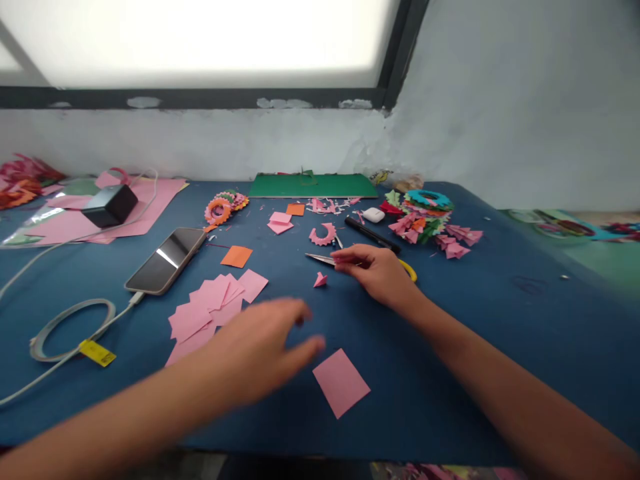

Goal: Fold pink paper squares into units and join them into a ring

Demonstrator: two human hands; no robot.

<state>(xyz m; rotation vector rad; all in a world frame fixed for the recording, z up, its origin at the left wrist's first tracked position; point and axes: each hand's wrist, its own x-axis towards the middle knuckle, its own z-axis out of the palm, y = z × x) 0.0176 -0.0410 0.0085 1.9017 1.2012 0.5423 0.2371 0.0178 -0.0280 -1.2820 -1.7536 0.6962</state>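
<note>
My left hand (pixel 265 347), blurred by motion, is above the table with thumb and forefinger apart and nothing between them. To its right lies a pink paper square (pixel 342 383), and several more pink squares (pixel 200 313) overlap beyond its wrist. My right hand (pixel 377 270) is over a pair of scissors (pixel 320 259), whose blades point left and whose yellow handle shows behind the hand. Its thumb and fingertips are pinched together; whatever they hold is too small to make out. A small folded pink paper piece (pixel 321 280) sits just below those fingertips.
A phone (pixel 167 260) with a white cable lies at left, near a black box (pixel 110 205) on pink sheets. Behind are a ring of folded paper (pixel 323 233), a black marker (pixel 373 235), a white case (pixel 373 215), a green board (pixel 313 187) and colourful folded-paper pieces (pixel 430 217).
</note>
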